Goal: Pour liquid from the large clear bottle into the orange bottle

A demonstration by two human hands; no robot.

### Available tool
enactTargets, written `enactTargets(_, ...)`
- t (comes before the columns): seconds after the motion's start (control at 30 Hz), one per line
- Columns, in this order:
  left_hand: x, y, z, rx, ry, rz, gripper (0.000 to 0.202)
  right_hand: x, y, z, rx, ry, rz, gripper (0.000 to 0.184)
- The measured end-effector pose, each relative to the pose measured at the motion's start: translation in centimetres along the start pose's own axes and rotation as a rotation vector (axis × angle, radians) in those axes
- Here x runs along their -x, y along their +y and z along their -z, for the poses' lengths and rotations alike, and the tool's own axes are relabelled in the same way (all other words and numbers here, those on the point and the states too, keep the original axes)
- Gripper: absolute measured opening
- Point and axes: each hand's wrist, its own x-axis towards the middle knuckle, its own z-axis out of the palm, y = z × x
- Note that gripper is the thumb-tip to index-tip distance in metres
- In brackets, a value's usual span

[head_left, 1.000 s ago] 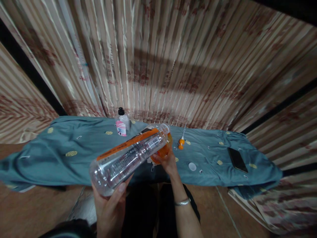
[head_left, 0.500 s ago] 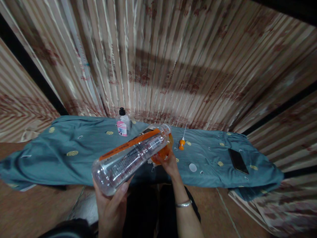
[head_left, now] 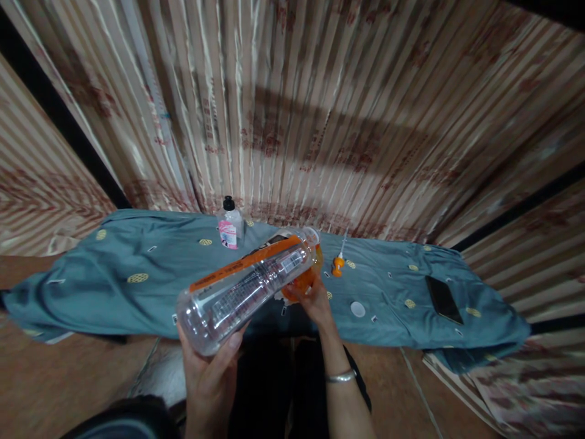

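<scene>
A large clear plastic bottle point(head_left: 247, 286) with an orange label lies tilted across the middle, its neck up and to the right. My left hand point(head_left: 210, 366) grips it around the base. Behind its neck is an orange bottle point(head_left: 299, 285), partly hidden, which my right hand point(head_left: 315, 300) holds from the right side. The mouth of the clear bottle is over or beside the top of the orange one; I cannot tell whether they touch. An orange pump head point(head_left: 338, 266) with a thin clear tube lies on the cloth just right of the orange bottle.
A blue-green cloth point(head_left: 159, 311) covers the low table. A small clear bottle point(head_left: 231, 228) with a black cap and pink label stands at the back left. A white disc point(head_left: 358, 309) and a dark phone point(head_left: 443, 299) lie to the right. Striped curtains point(head_left: 292, 122) hang behind.
The whole view has shifted slightly, so things sit a little further right. Both hands keep hold of their bottles, in nearly the same pose.
</scene>
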Motion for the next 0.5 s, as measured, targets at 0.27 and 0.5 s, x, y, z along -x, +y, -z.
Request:
enactTargets(0.27, 0.06, -0.03, -0.01, 0.017, -0.005, 0.022, 0.103, 0.07, -0.4, 0.06, -0.015, -0.017, -0.002, 0.079)
enactTargets(0.5, -0.16, 0.09, -0.01, -0.001, -0.007, 0.045, 0.096, 0.21, -0.49, -0.24, 0.005, 0.015, 0.01, 0.083)
